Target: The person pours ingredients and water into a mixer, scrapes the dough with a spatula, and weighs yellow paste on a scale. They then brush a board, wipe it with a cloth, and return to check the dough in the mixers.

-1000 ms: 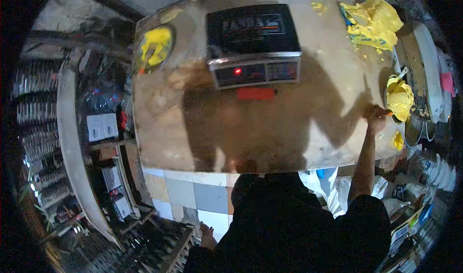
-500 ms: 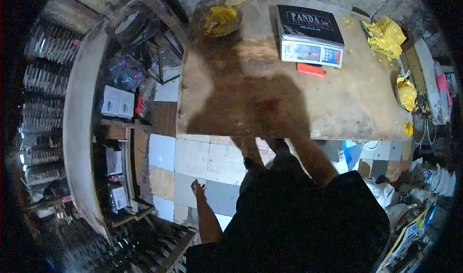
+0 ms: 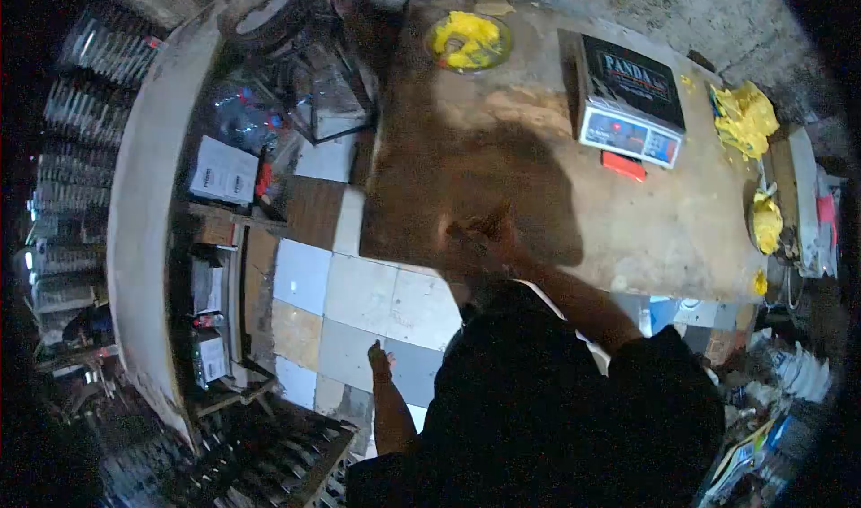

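My left hand (image 3: 381, 361) hangs low over the tiled floor, left of my body. Its fingers are loosely apart and nothing shows in them. My right hand (image 3: 484, 230) is above the near edge of the wooden table (image 3: 646, 230), inside my own shadow. Its fingers are too dark and blurred to make out. On the table, farther off, stands a digital scale (image 3: 631, 95) marked PANDA, with a red block-like object (image 3: 623, 165) against its front. A round dish (image 3: 505, 46) at the far left corner holds a yellow mass (image 3: 468, 40).
A yellow crumpled heap (image 3: 746, 118) and a yellow-filled bowl (image 3: 767, 224) sit along the table's right side. To the left, a shelf unit (image 3: 143, 239) holds white boxes (image 3: 224, 170) and plastic bottles. Bags (image 3: 798, 369) lie at lower right.
My right hand has come up over the table's near edge. The view has shifted, so the table and scale appear farther right and tilted. My left hand stays low.
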`<state>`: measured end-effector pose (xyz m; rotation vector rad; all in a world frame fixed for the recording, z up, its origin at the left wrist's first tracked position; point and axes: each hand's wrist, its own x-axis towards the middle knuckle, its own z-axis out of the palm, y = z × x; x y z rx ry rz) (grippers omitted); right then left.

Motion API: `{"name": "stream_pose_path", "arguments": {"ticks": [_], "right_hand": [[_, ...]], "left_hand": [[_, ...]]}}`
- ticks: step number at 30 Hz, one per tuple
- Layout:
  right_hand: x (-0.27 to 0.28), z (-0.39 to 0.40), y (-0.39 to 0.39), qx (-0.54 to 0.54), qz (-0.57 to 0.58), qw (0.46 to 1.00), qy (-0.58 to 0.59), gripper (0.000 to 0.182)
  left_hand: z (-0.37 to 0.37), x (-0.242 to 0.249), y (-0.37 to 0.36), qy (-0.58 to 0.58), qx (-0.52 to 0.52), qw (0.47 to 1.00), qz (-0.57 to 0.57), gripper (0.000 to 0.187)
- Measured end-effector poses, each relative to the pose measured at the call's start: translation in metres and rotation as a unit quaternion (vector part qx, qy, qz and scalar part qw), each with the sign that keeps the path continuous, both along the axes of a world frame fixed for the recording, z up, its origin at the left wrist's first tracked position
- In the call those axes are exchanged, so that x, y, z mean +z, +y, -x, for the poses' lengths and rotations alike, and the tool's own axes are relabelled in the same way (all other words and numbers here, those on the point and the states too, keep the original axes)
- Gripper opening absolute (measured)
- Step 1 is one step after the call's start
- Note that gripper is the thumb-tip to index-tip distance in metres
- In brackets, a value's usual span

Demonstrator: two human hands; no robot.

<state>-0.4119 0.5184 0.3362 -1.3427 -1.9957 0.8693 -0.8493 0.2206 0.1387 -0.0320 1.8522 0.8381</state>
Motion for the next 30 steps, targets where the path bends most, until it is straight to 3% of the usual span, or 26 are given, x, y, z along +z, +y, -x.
{"name": "stream_pose_path", "arguments": {"ticks": [1,3,5,6,8,10,11,13,15,16,17,20,23,26,27,30], "right_hand": [[0.007,-0.011,0.035,0.010,0.021,0.999,0.044,0.028],[0.007,-0.057,0.119,-0.067,0.003,0.993,0.093,0.026],[0.002,-0.114,0.207,-0.185,-0.074,0.979,0.029,0.025],[-0.002,-0.132,0.246,-0.246,-0.117,0.961,-0.046,0.025],[-0.015,-0.115,0.297,-0.329,-0.158,0.919,-0.147,0.024],[-0.032,-0.037,0.291,-0.259,-0.181,0.942,-0.111,0.023],[-0.035,0.010,0.272,-0.192,-0.181,0.961,-0.081,0.022],[-0.023,0.094,0.205,0.002,-0.135,0.990,-0.042,0.022],[0.000,0.135,0.161,0.186,-0.061,0.981,-0.017,0.022],[0.010,0.139,0.165,0.225,-0.027,0.974,0.010,0.021],[0.012,0.135,0.180,0.235,0.002,0.971,0.045,0.021],[0.010,0.118,0.270,0.126,-0.014,0.987,0.097,0.022],[0.007,0.109,0.333,-0.077,-0.135,0.986,-0.062,0.022],[-0.006,0.143,0.266,-0.112,-0.166,0.975,-0.097,0.023],[-0.011,0.152,0.218,-0.078,-0.163,0.980,-0.081,0.024],[-0.008,0.147,0.058,0.032,-0.081,0.994,-0.064,0.025]], "left_hand": [[0.007,0.010,0.005,-0.014,-0.031,0.999,-0.011,0.043],[0.019,0.019,0.010,0.032,0.057,0.998,-0.022,0.041],[0.038,0.023,-0.014,0.084,0.048,0.984,-0.147,0.039],[0.028,0.061,-0.014,0.081,0.067,0.987,-0.118,0.036],[0.031,0.044,-0.029,0.108,0.099,0.989,-0.030,0.034],[0.031,0.033,-0.057,0.128,0.124,0.982,0.064,0.033],[0.025,0.051,-0.055,-0.054,0.335,0.941,-0.007,0.031],[-0.006,0.037,-0.082,0.033,0.055,0.990,-0.122,0.033],[-0.020,0.021,-0.082,-0.037,0.021,0.994,-0.102,0.036],[-0.029,0.027,-0.075,-0.032,0.069,0.997,-0.006,0.039],[-0.043,0.042,-0.060,-0.031,0.127,0.988,0.085,0.043],[-0.038,0.053,-0.069,0.018,0.138,0.990,-0.016,0.049],[-0.020,0.053,-0.091,0.026,0.164,0.986,-0.001,0.050],[0.008,0.034,-0.115,-0.021,0.189,0.978,0.085,0.041],[0.017,0.028,-0.119,-0.036,0.180,0.975,0.126,0.039],[0.038,0.014,-0.132,-0.066,0.183,0.977,0.091,0.043]]}}
